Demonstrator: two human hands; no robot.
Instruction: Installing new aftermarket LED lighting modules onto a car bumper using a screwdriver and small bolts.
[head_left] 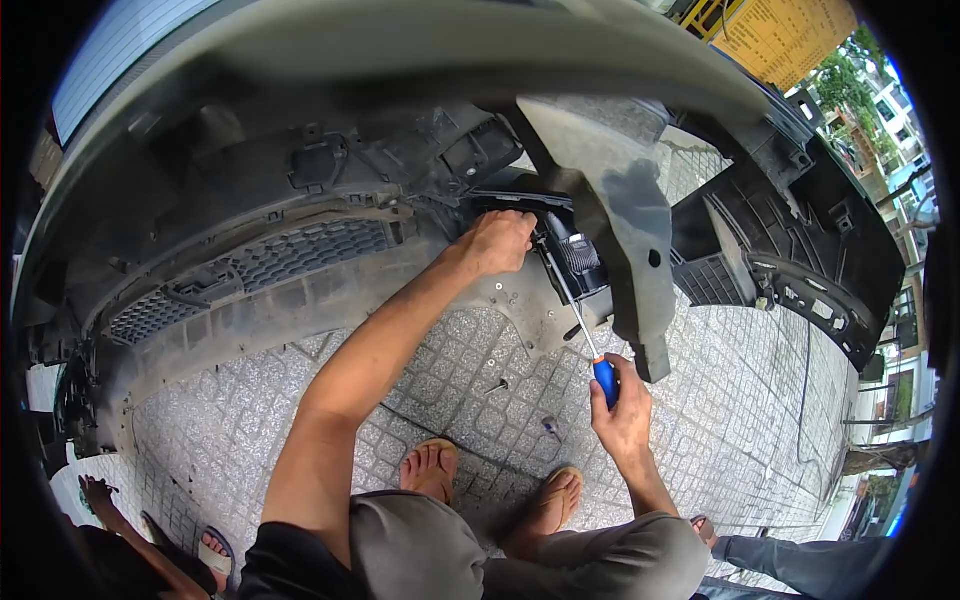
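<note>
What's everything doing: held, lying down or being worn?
Screwdriver: held, slanting away
Right hand: closed around the screwdriver
Left hand: fingers curled; anything gripped is hidden
Bumper: inner side showing
Grille: set in the bumper
Small dark piece: lying on the paving
Tan sandals: worn

Yellow board [790, 40], upper right: rows of dark print, too small to read.

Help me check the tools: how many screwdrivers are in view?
1: the screwdriver in the right hand, its shaft angled toward the left hand. Others may be hidden.
</note>
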